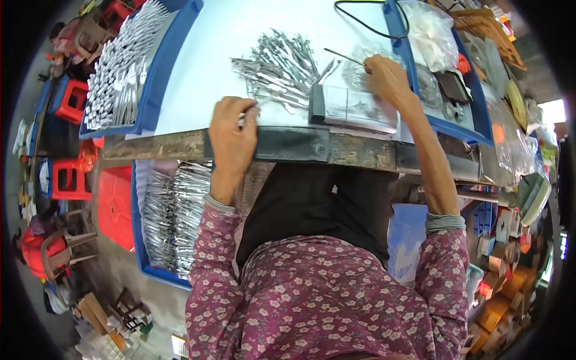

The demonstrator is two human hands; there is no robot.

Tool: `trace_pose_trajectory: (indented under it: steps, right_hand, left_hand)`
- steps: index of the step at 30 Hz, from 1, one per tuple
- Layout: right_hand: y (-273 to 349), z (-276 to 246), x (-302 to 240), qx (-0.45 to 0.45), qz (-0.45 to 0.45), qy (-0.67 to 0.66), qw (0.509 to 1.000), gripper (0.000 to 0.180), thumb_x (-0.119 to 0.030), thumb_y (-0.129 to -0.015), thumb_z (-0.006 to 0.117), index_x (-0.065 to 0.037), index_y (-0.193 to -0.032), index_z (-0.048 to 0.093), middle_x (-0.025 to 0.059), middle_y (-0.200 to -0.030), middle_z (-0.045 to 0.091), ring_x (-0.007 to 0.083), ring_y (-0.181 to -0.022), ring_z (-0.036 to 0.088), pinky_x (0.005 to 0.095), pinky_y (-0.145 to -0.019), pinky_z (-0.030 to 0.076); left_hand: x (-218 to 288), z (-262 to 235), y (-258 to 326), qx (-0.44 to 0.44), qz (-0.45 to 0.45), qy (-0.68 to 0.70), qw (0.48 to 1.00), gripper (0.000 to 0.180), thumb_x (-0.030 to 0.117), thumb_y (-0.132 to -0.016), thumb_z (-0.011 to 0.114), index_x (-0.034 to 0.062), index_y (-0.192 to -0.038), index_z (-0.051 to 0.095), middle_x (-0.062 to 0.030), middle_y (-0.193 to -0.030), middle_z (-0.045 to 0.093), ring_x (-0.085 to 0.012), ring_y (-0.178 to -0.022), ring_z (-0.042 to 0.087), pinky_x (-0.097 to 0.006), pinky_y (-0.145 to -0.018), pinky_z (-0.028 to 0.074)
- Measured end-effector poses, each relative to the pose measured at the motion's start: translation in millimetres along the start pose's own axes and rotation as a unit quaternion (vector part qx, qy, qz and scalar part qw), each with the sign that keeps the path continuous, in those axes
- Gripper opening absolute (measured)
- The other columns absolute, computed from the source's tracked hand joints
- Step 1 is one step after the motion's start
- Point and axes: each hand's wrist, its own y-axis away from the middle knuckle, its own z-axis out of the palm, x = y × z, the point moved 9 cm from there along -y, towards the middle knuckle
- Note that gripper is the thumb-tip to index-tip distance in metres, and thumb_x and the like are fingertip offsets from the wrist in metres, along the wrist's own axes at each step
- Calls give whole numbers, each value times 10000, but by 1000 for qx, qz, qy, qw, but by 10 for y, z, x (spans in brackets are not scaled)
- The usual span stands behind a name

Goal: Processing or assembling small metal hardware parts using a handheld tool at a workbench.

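Note:
At the table's near edge my left hand (231, 133) is closed, thumb and fingers pinched together. Whatever it holds, if anything, is too small to make out. My right hand (389, 78) grips a slim pointed metal tool (345, 56), which sticks out to the left over the table. Between my hands lies a loose pile of slender shiny metal pieces (281, 66). A dark-ended block with a shiny metal top (357, 109) sits at the table edge below my right hand. Beside that hand is a clear plastic bag (359, 67), partly hidden.
A blue bin (157, 72) of silver rods stands at the left. Another blue bin (141, 255) of metal pieces sits lower, beside my left forearm. At the right, a blue tray (462, 130) holds plastic bags and small parts. A black cable (360, 21) loops at the back.

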Motion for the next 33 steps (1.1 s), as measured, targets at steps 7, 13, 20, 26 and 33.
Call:
trace_pose_trajectory:
  steps: [7,13,20,26,33]
  right_hand:
    - [4,-172,-99,53,-55,2,997,57,-15,-712,485,-4,-764,504,196,-833,565,390,-788,554,446,-656,424]
    - [85,-352,-10,39,-5,-98,994,117,-92,-747,508,16,-794,505,201,-737,551,381,-683,532,420,-622,410]
    - [317,-566,-45,15,63,-305,950,157,-110,-751,546,30,-822,544,75,-610,499,173,-570,495,308,-539,386]
    - [576,-536,-89,-7,135,-524,841,154,-88,-743,632,8,-860,603,-32,-615,506,26,-502,412,178,-447,318]
    - [811,-524,-178,-21,130,-583,802,189,-73,-706,677,13,-862,614,-23,-628,531,33,-511,432,177,-448,337]
  left_hand:
    - [-860,-511,-170,41,-86,-190,977,116,134,-764,591,30,-805,623,-128,-792,570,-296,-774,555,-388,-685,425]
    - [-1142,-514,-330,41,-127,-312,941,119,138,-764,588,42,-822,630,-130,-835,578,-312,-808,563,-401,-704,440]
    - [-881,-297,-451,40,-39,-257,965,148,100,-755,581,37,-885,614,-131,-845,581,-301,-795,564,-389,-712,442]
    - [-407,316,-682,-54,-7,-90,994,130,96,-747,577,42,-848,638,-136,-820,568,-288,-782,550,-363,-717,435]
    - [11,842,-574,-184,176,-169,952,151,10,-689,603,73,-814,657,-121,-860,539,-290,-854,498,-368,-745,424]
